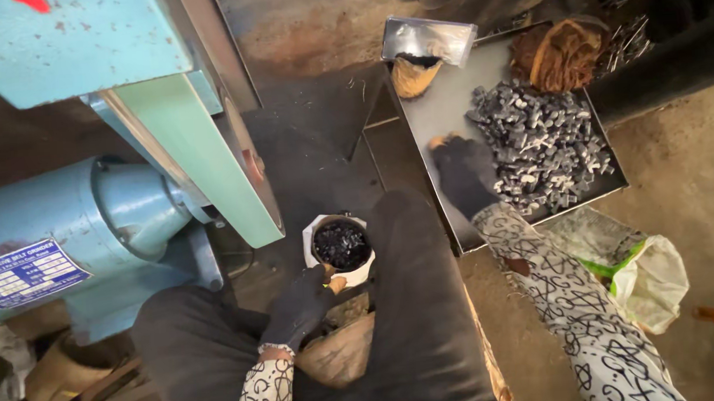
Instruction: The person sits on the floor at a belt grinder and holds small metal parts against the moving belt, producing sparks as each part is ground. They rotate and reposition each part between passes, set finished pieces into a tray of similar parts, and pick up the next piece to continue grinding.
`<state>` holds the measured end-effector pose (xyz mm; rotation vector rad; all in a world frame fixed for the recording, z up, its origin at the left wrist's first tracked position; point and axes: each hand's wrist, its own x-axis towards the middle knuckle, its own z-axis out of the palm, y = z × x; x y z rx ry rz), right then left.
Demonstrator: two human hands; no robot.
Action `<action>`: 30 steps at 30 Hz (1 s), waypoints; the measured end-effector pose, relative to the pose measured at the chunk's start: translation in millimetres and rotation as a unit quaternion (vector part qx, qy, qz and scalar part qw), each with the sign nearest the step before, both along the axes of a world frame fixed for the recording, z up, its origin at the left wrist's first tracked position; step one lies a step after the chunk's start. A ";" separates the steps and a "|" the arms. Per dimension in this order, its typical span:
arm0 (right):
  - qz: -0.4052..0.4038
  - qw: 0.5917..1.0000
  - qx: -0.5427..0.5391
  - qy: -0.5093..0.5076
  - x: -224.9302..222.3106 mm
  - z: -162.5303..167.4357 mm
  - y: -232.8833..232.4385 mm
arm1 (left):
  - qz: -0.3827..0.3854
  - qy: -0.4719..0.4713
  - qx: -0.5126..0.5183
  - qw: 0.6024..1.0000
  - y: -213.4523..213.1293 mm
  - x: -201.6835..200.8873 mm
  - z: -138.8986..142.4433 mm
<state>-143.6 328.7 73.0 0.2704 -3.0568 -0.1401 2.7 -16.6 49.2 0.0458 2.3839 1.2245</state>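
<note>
My left hand (300, 307), in a dark glove, grips the near side of a small white container (337, 245) filled with dark metal pieces, held between my knees. My right hand (464, 173), also gloved, rests palm down on a metal tray (434, 113), right beside a heap of small dark grey metal parts (543, 144). Its fingers lie flat against the heap's left edge; whether they hold any piece is hidden. Both sleeves are white with a black pattern.
A blue and green belt grinder (122, 140) fills the left. At the tray's far end lie a shiny metal scoop (428, 37), a brown cloth (412, 77) and a tangle of brown fibre (561, 52). A white and green bag (642, 270) lies on the floor at right.
</note>
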 end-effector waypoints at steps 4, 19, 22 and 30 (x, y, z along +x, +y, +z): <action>-0.008 0.993 -0.071 0.089 -12.7 2.8 -20.9 | -0.020 -0.065 -0.078 0.995 -0.6 0.7 9.9; 0.079 0.732 -0.675 -0.051 85.5 3.9 -177.3 | 0.294 -0.047 0.609 0.735 3.8 3.0 -25.5; 0.144 0.688 -0.654 -0.280 129.1 -20.3 -213.0 | 0.342 0.001 0.600 0.723 -9.6 0.5 -28.6; 0.007 0.473 -0.734 -0.487 119.5 -34.6 -221.0 | 0.368 -0.056 0.482 0.793 -29.0 24.1 -5.7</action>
